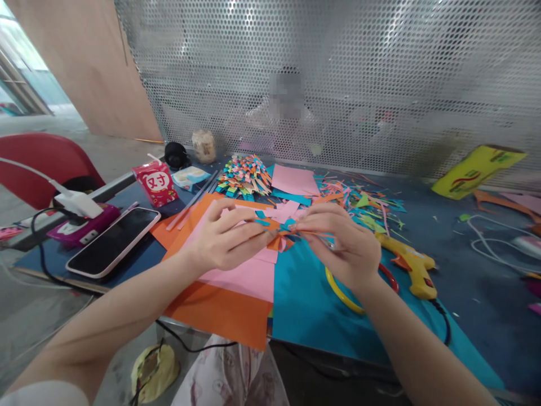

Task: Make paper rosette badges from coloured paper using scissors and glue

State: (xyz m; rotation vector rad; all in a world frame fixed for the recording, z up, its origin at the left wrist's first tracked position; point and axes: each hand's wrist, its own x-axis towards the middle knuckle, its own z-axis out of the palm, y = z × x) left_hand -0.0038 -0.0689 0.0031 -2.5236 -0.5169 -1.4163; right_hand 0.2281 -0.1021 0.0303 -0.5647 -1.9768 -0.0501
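Note:
My left hand [230, 234] and my right hand [342, 242] meet over the middle of the table, their fingers pinched on small orange and blue paper strips [270, 224]. An orange strip runs out under the right fingers. Below the hands lie pink paper [249, 276], orange paper [220, 310] and a blue sheet [321, 316]. Partly hidden by my right hand, a yellow loop [344, 296] and a red curve show on the blue sheet; what they belong to is unclear. A yellow glue gun [412, 262] lies to the right of that hand.
Behind the hands sit a fringed multicoloured paper bundle [245, 175], a pink sheet [296, 179] and loose paper scraps [367, 203]. At left are a phone [114, 242], a purple power strip [84, 225] and a red packet [156, 183]. A perforated metal panel [359, 73] stands behind.

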